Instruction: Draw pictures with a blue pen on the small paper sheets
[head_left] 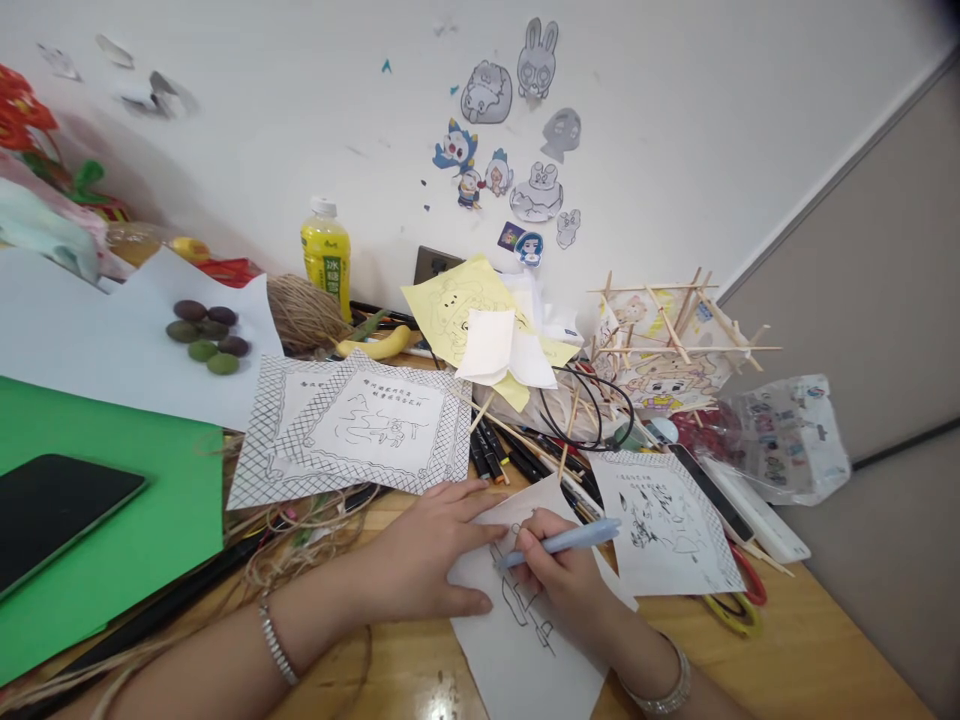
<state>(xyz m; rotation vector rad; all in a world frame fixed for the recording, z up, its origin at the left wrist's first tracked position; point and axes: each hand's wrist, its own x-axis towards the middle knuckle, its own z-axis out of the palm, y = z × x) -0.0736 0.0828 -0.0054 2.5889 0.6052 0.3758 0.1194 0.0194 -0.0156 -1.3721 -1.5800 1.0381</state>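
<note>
A light blue pen point(570, 538) is gripped in my right hand point(553, 565), its tip down on a white sheet of paper point(525, 660). Dark line drawing shows on that sheet, partly covered by my right hand. My left hand point(431, 550) lies flat with fingers spread, its fingertips and thumb on the sheet's left side. Just beyond it are two overlapping drawings with cross-hatched borders point(382, 425). Another bordered drawing point(652, 530) lies to the right of my right hand.
Black markers point(491, 450) lie behind the sheet. Further back stand a yellow drink bottle point(326, 255) and a wooden-stick frame point(675, 340). A tablet point(60, 515) rests on green paper point(172, 500) at left. Scissors point(739, 610) and a phone point(709, 490) lie right.
</note>
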